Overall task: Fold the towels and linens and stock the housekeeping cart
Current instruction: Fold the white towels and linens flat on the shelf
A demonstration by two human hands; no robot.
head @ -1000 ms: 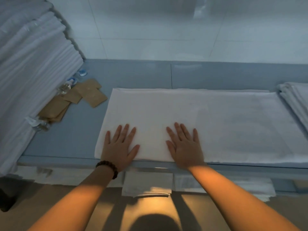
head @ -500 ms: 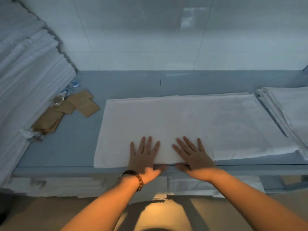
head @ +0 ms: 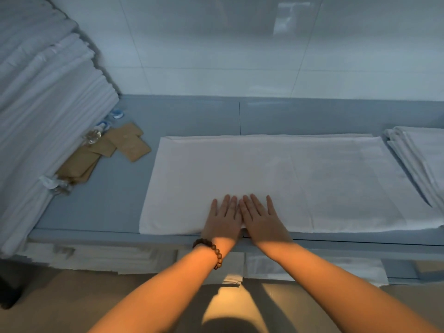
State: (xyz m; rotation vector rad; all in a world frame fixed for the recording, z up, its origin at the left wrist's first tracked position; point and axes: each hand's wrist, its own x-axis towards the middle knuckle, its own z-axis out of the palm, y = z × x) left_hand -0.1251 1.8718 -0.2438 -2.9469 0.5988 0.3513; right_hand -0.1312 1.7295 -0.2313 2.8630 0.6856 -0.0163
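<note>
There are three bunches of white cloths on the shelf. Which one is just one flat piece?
The middle linen, spread flat under both hands. The tall stack on the left and the smaller folded pile on the right have many layers.

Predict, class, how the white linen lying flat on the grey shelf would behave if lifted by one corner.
The white linen would probably droop, being thin layered cloth. Its layers, visible at the far edge, may slip apart. It likely slides easily on the smooth grey shelf.
</note>
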